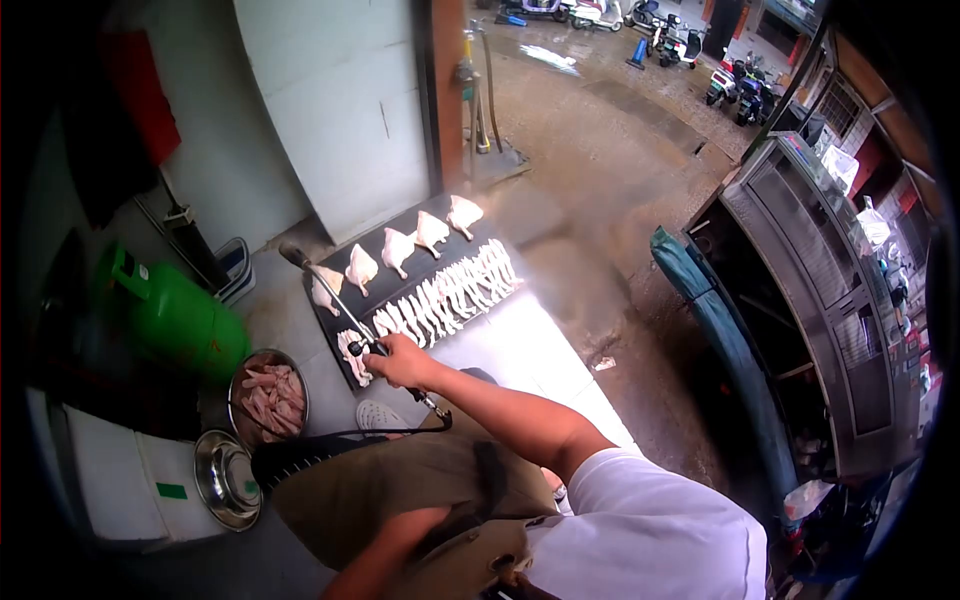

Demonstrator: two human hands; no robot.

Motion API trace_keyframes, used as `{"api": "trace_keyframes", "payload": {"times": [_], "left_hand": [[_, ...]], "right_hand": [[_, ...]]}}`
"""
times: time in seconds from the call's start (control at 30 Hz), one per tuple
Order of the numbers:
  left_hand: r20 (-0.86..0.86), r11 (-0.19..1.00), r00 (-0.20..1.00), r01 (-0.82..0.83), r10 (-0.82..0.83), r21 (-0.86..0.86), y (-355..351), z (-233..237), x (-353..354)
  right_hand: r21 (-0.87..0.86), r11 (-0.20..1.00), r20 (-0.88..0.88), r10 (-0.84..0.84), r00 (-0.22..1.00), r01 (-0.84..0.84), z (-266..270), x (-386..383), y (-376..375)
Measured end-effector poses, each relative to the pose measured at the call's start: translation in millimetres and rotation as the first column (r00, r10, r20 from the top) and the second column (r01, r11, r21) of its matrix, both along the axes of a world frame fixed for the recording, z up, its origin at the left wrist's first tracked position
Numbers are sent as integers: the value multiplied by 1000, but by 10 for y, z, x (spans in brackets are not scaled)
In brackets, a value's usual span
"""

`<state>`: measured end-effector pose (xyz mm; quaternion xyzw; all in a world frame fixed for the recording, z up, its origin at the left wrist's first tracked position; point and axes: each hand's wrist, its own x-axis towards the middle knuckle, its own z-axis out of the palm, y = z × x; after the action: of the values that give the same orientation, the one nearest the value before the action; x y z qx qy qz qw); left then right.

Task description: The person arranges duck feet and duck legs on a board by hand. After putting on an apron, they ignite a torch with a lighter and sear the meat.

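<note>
My right hand (400, 362) is closed around the handle of a gas torch (350, 316), over the near left part of a dark tray (400, 275). The torch's long metal tube points away to the upper left and ends in a burner head; no flame can be made out. Several pale poultry leg quarters (397, 248) lie spaced along the tray's far side. Along its near side are many thin pale pieces like poultry feet (440, 300), packed closely. A black hose (400, 431) runs from the torch handle. My left forearm (385, 545) shows at the bottom; its hand is out of view.
A green gas cylinder (185, 320) stands at left. Beside it are a metal basin (306, 385) of raw meat pieces and an empty steel bowl (215, 478). A white door panel (340, 100) rises behind the tray. A metal cabinet (800, 280) and parked scooters (680, 45) are outside.
</note>
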<state>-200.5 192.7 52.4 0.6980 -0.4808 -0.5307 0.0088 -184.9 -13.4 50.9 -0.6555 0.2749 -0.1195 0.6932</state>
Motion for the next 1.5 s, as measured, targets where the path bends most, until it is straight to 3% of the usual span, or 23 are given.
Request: {"api": "trace_keyframes", "payload": {"times": [0.17,0.2,0.23,0.27,0.3,0.33,0.37,0.4,0.43,0.5,0.6,0.8,0.87,0.9,1.0,1.07,1.1,1.13,1.2,1.3,1.33,1.4,1.5], "left_hand": [[-51,948,990,139,-130,288,288,231,-156],[-78,957,993,109,-92,270,399,232,-117],[-105,969,994,53,-28,243,485,249,-85],[-122,980,992,-18,43,199,610,247,-49],[-143,981,982,-103,127,164,721,256,-25],[-141,971,964,-208,224,118,770,261,17],[-156,951,938,-300,308,76,767,261,22],[-175,920,903,-391,392,42,750,270,28],[-173,892,878,-452,447,8,705,268,19],[-174,851,843,-524,510,-41,676,240,-2],[-164,808,809,-582,564,-95,652,218,-27],[-205,736,751,-658,628,-159,670,179,-74],[-226,707,723,-688,652,-161,761,161,-95],[-237,695,711,-701,662,-161,828,154,-80],[-293,669,673,-732,680,-128,1081,126,-24],[-341,657,647,-746,682,-102,1378,115,-33],[-379,666,658,-734,651,-130,1419,96,-49],[-416,673,667,-723,618,-158,1455,73,-72],[-436,598,590,-790,680,-136,1429,185,-165],[-529,703,596,-711,605,3,1318,191,-65],[-526,672,580,-740,622,-22,1263,268,-110],[-626,646,530,-762,572,-55,1225,155,-158],[-661,677,514,-736,548,-11,1187,101,-49]], "right_hand": [[-58,998,-6,-40,999,39,-53,52,-10],[-57,998,2,-34,999,34,-103,59,-26],[-56,998,9,-28,1000,28,-160,97,-23],[-211,974,60,-72,996,84,-217,124,12],[-226,974,-10,-17,1000,14,-269,163,-14],[-202,978,154,-19,988,51,-380,193,23],[-213,975,14,-67,998,69,-427,208,69],[-508,843,184,-93,979,175,-972,419,65],[-412,911,16,-28,999,32,-783,356,46],[-224,974,0,-43,999,42,-340,136,83],[-385,918,87,-69,994,97,-762,376,158],[-436,877,295,-74,953,203,-597,448,238],[-352,908,299,-119,947,226,-549,521,373],[-314,898,355,-190,915,308,-175,260,376],[-419,863,415,-93,905,281,-248,364,435],[-352,906,373,-95,923,236,-122,350,420],[-418,900,231,-27,973,124,-113,378,381],[-413,908,211,22,977,69,-223,461,334],[-485,874,-67,-11,998,-23,-646,729,293],[-514,837,-362,-13,932,-188,-1071,734,299],[-466,853,-420,21,907,-236,-1414,731,350],[-522,741,-490,146,859,-423,-1528,425,428],[-219,783,-666,315,676,-582,-2064,161,486]]}}
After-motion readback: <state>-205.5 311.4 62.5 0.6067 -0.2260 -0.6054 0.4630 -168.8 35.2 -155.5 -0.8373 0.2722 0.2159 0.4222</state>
